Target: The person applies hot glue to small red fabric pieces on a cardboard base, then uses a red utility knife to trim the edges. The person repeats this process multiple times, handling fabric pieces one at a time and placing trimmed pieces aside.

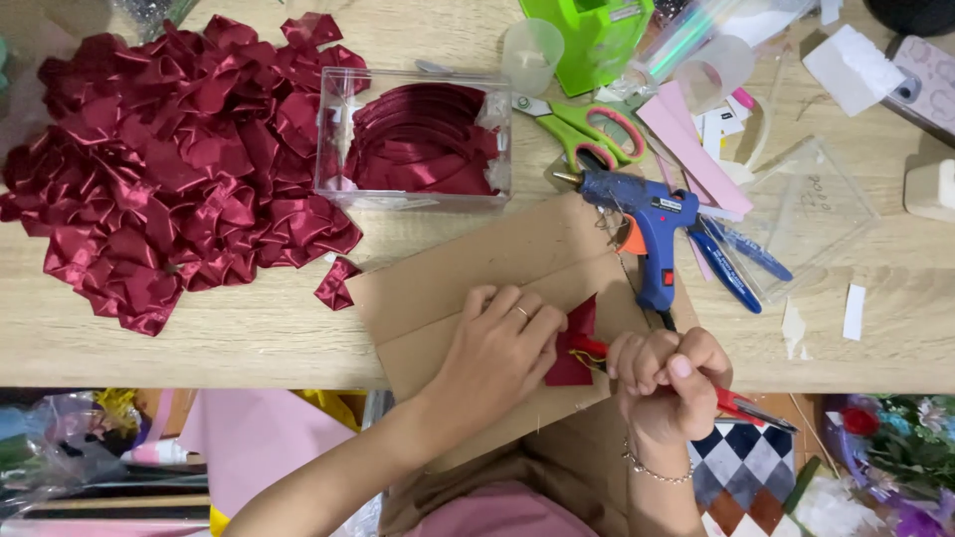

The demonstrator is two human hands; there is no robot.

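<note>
Both hands engaged: my left hand (497, 343) pins the folded satin petal (575, 348); my right hand (665, 383) clamps red-handled tweezers (741, 406); keep tips beside my fingertips.

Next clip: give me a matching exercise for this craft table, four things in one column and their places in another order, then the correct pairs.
Things:
1. blue glue gun
2. green scissors
3. clear plastic box
4. red-handled tool

Places:
A. gripped in the right hand
B. lying beside the heap of dark red satin pieces, holding dark red bands
C. resting on the upper right part of the cardboard sheet
D. lying just below the green container

Pairs: 1-C, 2-D, 3-B, 4-A
</note>
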